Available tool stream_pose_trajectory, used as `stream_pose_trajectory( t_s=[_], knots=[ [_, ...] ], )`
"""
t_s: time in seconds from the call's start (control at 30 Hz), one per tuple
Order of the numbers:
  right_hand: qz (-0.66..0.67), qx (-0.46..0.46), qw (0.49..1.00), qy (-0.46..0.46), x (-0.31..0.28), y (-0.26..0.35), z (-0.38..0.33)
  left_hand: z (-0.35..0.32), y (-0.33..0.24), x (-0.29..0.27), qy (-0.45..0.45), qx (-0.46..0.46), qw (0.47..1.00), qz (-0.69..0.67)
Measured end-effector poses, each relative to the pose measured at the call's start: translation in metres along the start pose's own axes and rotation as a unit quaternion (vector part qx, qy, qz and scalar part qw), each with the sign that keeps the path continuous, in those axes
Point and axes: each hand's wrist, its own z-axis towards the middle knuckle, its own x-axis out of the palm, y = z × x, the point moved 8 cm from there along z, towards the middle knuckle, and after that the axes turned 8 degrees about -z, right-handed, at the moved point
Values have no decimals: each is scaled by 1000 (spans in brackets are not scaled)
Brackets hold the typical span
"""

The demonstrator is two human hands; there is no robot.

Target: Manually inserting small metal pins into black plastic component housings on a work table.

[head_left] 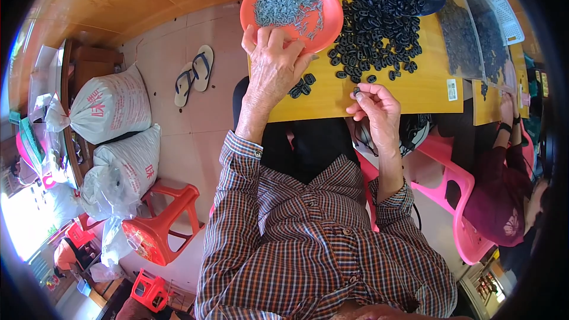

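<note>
1. Ring [356, 90]: one small black ring, pinched between the thumb and fingertips of the right hand [374, 108], just above the table [415, 92] edge.
2. Left hand [274, 66]: fingers spread and loose, holding nothing, resting on the near rim of the one orange plate [329, 26].
3. Plate: heaped with grey pins [288, 6], too many to count.
4. Pile [379, 29]: black rings beyond counting; about four loose rings [302, 86] lie by the left hand.
5. Two sandals [194, 74] on the floor.

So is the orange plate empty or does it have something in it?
Not empty. The orange plate holds a loose heap of small grey metal pieces spread over most of it; the left hand rests at its near rim.
</note>
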Motion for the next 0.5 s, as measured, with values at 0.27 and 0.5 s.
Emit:
stream_pose_trajectory(
  t_s=[0.27, 0.5],
  knots=[
    [0, 0, 1000, -3, 0, 1, 0, 4, -3, 3, -2, 19, 1000, -20],
    [1, 2, 1000, -4, 0, 0, 0, 7, -5, 4, -4, 23, 999, -31]
  ],
)
